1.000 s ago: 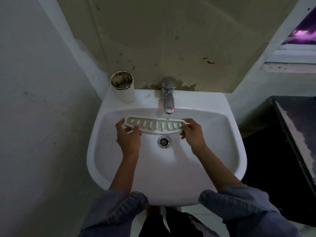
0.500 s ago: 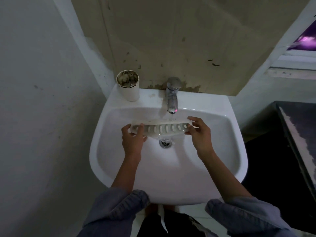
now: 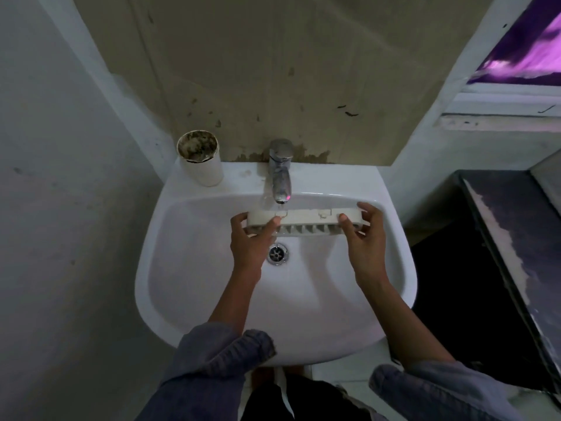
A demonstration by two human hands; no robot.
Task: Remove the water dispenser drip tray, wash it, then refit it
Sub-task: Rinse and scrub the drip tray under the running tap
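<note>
Both hands grip the drip tray [image 3: 306, 221] at its two ends, over the basin at centre frame. Left hand [image 3: 250, 241] closes on the left end, thumb on the upper face, fingers curled under. Right hand [image 3: 365, 238] closes on the right end, thumb on the near face, fingers wrapped around the far corner.

Tray: off-white plastic, long and narrow, rounded ends, matte. It is tilted so a flat side wall with small notches faces up; a row of ribbed slots shows along the lower edge, between the two hands. It spans the gap from hand to hand, held clear of the basin floor.

Tap [image 3: 281, 171]: chrome, glossy, short spout, just above the tray's left-centre. A thin stream of water falls from the spout onto the tray.

Sink [image 3: 194, 287]: white glazed ceramic, smooth, rounded bowl. Metal drain [image 3: 277, 253] with a cross grate sits just below the tray, between the wrists.

Cup [image 3: 200, 162]: white cylinder, rim grimy, on the sink ledge at upper left of the basin, well apart from the hands.

Rolled grey-blue sleeves [image 3: 218, 360] at bottom of frame.
</note>
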